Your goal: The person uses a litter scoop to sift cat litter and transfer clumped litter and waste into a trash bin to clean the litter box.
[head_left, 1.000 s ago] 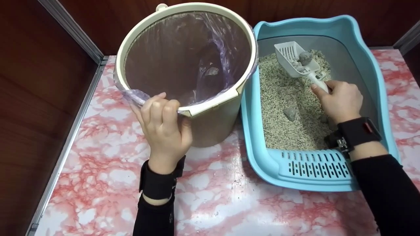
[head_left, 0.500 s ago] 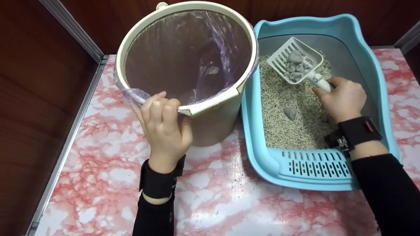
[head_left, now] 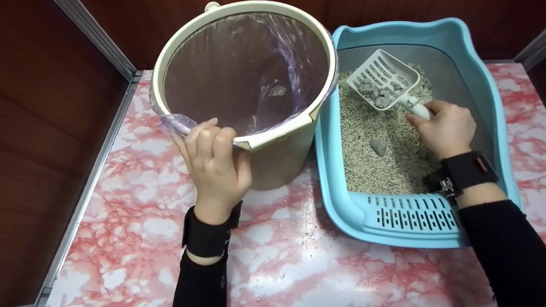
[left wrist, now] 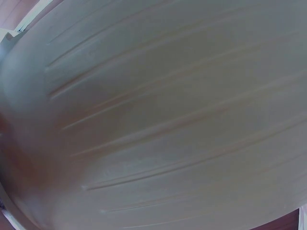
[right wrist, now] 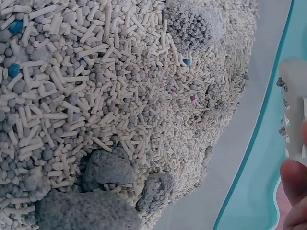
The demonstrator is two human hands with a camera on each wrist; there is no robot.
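Note:
In the head view my right hand (head_left: 448, 128) grips the handle of a white slotted litter scoop (head_left: 405, 70), held over the cat litter (head_left: 371, 166). Several grey clumps (head_left: 377, 94) lie in the scoop, toward its lower left side. My left hand (head_left: 215, 166) holds the near rim of a beige bin (head_left: 277, 166), fingers curled over the edge and the purple plastic liner (head_left: 179, 121). The bin's ribbed wall (left wrist: 168, 115) fills the left wrist view. Only fingertips (right wrist: 293, 177) and part of the scoop (right wrist: 292, 110) show at the right wrist view's edge.
A blue litter box (head_left: 330, 183) stands right beside the bin, with a perforated front step (head_left: 409, 213). A loose grey clump (head_left: 379, 147) lies on the litter; larger clumps (right wrist: 86, 211) show in the right wrist view. Dark panels (head_left: 42, 128) enclose the marbled surface (head_left: 140, 230).
The scoop has turned to face up more and spread its slotted bed to view. Clumps in it have shifted lower, and the large one is no longer seen there. My left hand stays put.

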